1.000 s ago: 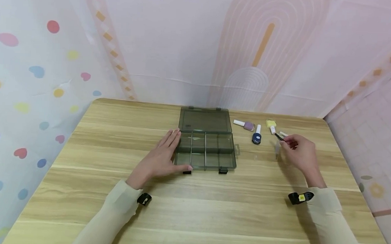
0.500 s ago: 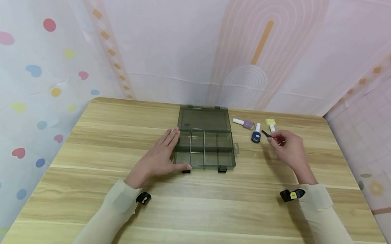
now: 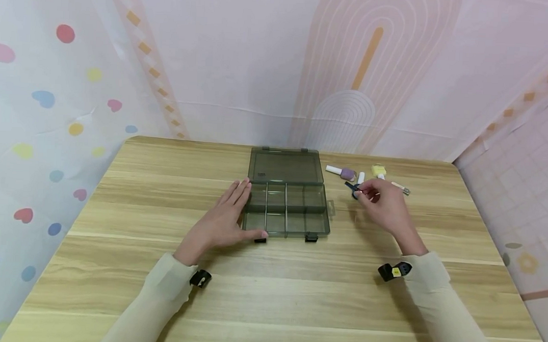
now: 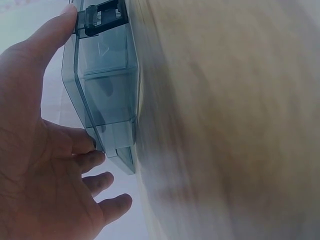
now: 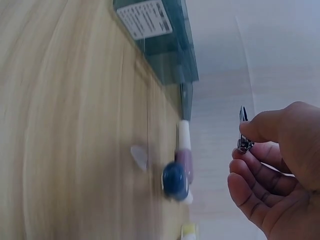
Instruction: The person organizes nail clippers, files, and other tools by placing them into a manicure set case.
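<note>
My left hand (image 3: 221,222) rests on the left side of a clear grey-green compartment box (image 3: 287,166), its lid laid back. The thumb touches the front edge beside a black latch (image 4: 106,17), and the fingertips lie at the left rim. Between thumb and fingers, my right hand (image 3: 387,206) pinches a small black nail clipper (image 3: 350,186), whose metal end shows in the right wrist view. It is held above the table, right of the box, and overlaps a dark blue nail polish bottle (image 5: 174,181) in the head view.
A purple nail polish bottle (image 3: 348,174) lies by the lid, and a yellow one (image 3: 378,170) lies farther right. Behind the right hand is a slim pale tool with a metal end (image 3: 401,188). A small clear piece (image 5: 140,156) lies on the wooden table.
My right hand has carried the nail clipper leftward, from near the yellow bottle to over the blue one. The left hand has stayed on the box.
</note>
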Demonstrator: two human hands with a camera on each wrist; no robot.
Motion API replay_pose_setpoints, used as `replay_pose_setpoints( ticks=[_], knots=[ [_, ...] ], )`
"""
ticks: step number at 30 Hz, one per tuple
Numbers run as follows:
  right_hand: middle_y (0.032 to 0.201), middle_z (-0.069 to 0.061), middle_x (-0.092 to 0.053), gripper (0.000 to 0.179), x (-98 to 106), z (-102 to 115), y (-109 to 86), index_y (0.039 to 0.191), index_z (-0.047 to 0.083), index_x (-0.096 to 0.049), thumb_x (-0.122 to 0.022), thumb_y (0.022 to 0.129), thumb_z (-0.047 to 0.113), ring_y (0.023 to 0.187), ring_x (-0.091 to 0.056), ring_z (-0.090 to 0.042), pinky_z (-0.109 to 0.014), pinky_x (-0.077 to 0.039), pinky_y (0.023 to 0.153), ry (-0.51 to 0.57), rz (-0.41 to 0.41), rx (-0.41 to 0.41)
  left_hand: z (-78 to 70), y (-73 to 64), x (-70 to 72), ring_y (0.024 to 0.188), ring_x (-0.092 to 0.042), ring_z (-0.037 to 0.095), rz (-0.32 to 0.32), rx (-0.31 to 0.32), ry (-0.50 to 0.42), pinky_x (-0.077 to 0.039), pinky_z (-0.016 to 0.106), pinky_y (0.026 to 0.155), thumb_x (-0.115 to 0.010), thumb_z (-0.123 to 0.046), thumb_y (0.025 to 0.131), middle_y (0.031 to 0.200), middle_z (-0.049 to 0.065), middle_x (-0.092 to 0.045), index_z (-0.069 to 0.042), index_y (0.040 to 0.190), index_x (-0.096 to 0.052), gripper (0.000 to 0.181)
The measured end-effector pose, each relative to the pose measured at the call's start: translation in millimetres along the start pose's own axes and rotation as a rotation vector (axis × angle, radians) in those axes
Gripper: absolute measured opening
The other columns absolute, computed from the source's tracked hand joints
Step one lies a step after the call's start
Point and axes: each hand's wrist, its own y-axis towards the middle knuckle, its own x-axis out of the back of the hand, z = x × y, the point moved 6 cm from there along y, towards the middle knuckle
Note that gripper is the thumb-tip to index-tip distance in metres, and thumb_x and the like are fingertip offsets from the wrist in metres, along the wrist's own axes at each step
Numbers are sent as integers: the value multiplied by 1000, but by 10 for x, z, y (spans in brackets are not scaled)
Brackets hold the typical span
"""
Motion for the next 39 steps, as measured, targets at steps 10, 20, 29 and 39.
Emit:
replay_pose_setpoints(
  ticks=[10, 20, 29, 39],
  knots=[
    [86, -12, -72, 10, -221, 247, 80, 96, 0, -74, -72, 94, 10, 74, -64, -20, -23, -52, 66, 9, 57, 55, -18, -10, 15, 162, 7, 28, -1, 3, -8, -14, 52, 131, -60, -86, 80, 175, 5, 5, -8, 165, -1, 129],
    [85, -9, -72, 6, -409, 544, 187, 94, 3, -74, -72, 93, 9, 76, -65, -18, -28, -54, 66, 41, 102, 131, -17, -3, 10, 162, 6, 29, -2, 2, -1, -12, 51, 132, -59, -86, 79, 175, 6, 4, -7, 165, -3, 130],
    [90, -9, -71, 10, -620, 751, 276, 98, 3, -74, -70, 96, 11, 78, -65, -19, -29, -54, 69, 45, 180, 158, -11, -9, 6, 162, 7, 28, 1, 7, -5, -13, 51, 131, -59, -86, 80, 175, 5, 5, -9, 166, -2, 129],
    [93, -9, -70, 10, -821, 940, 355, 99, 4, -74, -69, 96, 12, 81, -65, -19, -32, -57, 74, 25, 224, 167, 11, 6, -8, 162, 8, 27, 11, 11, 3, -15, 52, 131, -57, -87, 80, 175, 4, 7, -10, 166, -1, 128]
  ],
)
